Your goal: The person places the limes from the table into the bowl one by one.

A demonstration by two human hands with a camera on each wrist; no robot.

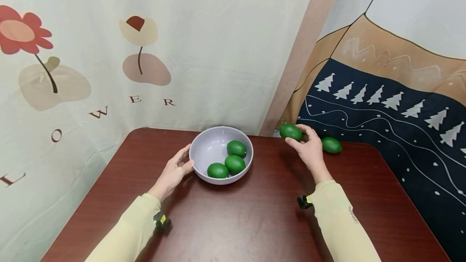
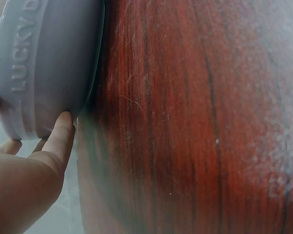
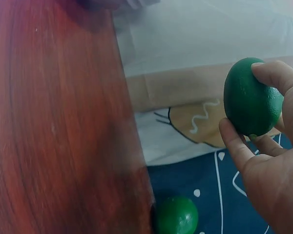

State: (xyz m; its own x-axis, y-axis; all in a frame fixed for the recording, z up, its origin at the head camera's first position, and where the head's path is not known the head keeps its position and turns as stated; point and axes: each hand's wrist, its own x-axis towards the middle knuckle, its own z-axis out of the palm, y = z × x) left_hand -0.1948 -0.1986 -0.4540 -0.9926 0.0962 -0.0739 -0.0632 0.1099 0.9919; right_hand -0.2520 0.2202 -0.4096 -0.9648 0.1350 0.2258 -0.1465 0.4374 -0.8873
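A lavender-grey bowl stands toward the back of the table with three green limes inside. At its left side my left hand holds it. In the left wrist view, the fingertips rest against the bowl's outer wall, which bears raised lettering. To the right of the bowl, my right hand pinches a lime between thumb and fingers, raised over the back edge of the table. Another lime lies on the table just right of that hand; the right wrist view shows it low, by the table edge.
The dark red wood-grain table ends close behind the bowl. A white cloth curtain with printed flowers hangs behind it, and a navy patterned cloth hangs at the right. Small black cameras are strapped to both wrists.
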